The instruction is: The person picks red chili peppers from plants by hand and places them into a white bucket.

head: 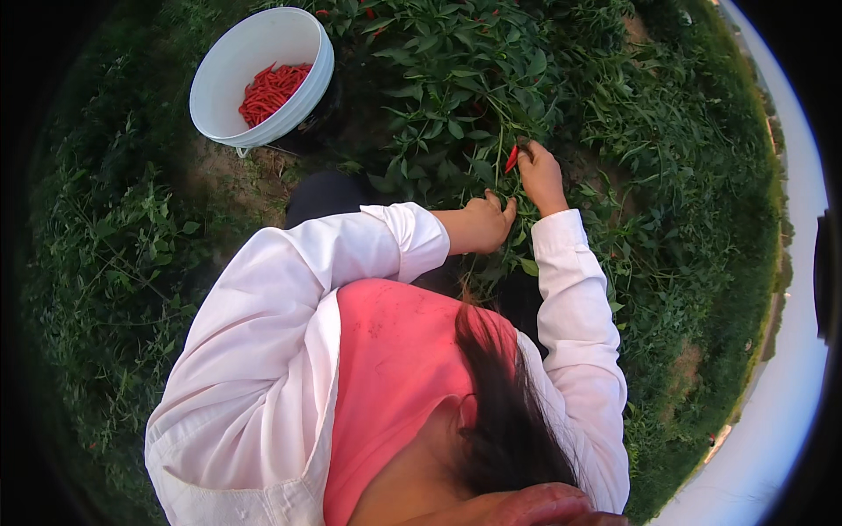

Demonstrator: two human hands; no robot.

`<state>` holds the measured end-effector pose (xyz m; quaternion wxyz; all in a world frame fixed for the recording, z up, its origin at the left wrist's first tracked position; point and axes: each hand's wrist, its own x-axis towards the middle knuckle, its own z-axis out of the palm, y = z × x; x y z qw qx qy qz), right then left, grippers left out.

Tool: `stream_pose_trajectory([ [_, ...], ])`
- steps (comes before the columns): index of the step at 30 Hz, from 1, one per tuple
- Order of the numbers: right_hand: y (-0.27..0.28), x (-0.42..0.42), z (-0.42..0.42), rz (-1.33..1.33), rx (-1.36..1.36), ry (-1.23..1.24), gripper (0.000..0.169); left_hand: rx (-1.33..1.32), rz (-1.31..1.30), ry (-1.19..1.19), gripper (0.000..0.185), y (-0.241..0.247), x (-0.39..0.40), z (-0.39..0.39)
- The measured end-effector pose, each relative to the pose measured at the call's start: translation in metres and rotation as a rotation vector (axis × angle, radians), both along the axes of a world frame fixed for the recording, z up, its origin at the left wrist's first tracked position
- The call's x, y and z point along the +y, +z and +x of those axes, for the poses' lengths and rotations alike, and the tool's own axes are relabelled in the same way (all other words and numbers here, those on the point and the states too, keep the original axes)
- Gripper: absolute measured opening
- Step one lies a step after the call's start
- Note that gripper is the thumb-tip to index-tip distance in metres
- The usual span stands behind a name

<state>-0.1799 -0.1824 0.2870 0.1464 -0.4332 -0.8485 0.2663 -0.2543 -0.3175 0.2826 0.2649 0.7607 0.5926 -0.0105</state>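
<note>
My right hand [542, 175] has its fingertips at the upper end of a red chili pepper [512, 158], which hangs beside the thumb and looks pinched there. Just below and to the left, my left hand [488, 223] reaches in among the stems of a chili plant [454, 85]. Two of its fingers point apart; the rest are turned from view, so whether it grips a stem is unclear. At the upper left, a white plastic bucket [217, 85] leans with its mouth towards me. A heap of red chili peppers [273, 94] lies in it.
Dense green plants [664, 158] spread on the right, and more foliage [118, 250] grows on the left. Bare soil [243, 181] shows below the bucket. A dark-clothed knee [325, 197] is beside my left sleeve. A few red peppers [370, 12] show among leaves at the top.
</note>
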Motion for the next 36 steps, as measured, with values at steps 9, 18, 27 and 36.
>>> stream_pose_trajectory([
  [9, -0.013, -0.020, -0.014, 0.204, -0.068, -0.151, 0.040, 0.082, 0.036, -0.081, 0.084, 0.000, 0.005, -0.005],
  [18, -0.022, -0.006, -0.019, 0.257, -0.218, -0.163, 0.022, 0.058, 0.003, -0.082, 0.083, -0.003, 0.005, -0.005],
  [27, -0.012, 0.001, -0.016, 0.342, -0.296, 0.010, 0.026, 0.082, -0.023, -0.108, 0.083, -0.006, 0.002, -0.005],
  [36, 0.002, 0.003, -0.023, 0.085, -0.232, 0.365, 0.021, -0.003, -0.247, -0.135, 0.079, -0.005, 0.001, -0.011],
])
